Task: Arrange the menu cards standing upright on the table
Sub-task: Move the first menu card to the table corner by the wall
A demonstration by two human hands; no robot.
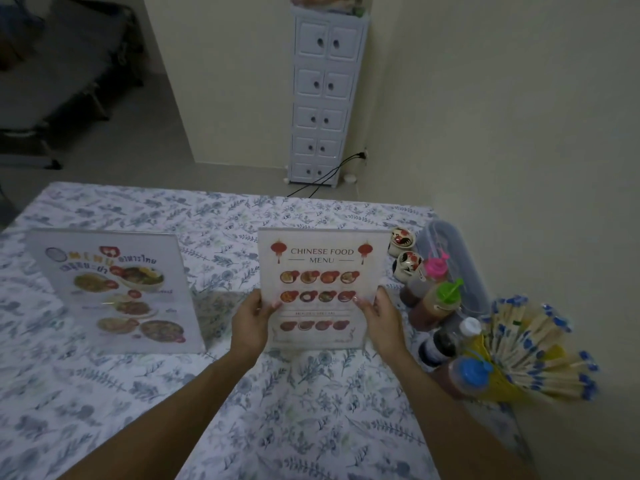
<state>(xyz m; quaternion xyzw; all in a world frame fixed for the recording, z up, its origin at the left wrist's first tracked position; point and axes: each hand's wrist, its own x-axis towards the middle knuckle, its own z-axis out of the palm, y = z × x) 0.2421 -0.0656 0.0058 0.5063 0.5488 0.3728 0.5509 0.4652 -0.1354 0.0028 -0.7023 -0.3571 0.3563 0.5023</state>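
The Chinese food menu card [320,265] stands upright in a clear holder near the middle of the table. My left hand [251,322] grips its left edge and my right hand [381,322] grips its right edge, thumbs on the front face. Whether its base touches the cloth I cannot tell. A second menu card [114,289], printed with Thai dishes, stands upright on the left of the table, apart from both hands.
The table wears a blue floral cloth [294,410]. Sauce bottles [440,303], two small ceramic jars [403,251], a clear lidded box [450,251] and a yellow basket of wrapped chopsticks [530,348] crowd the right edge. A white drawer tower [322,98] stands beyond by the wall.
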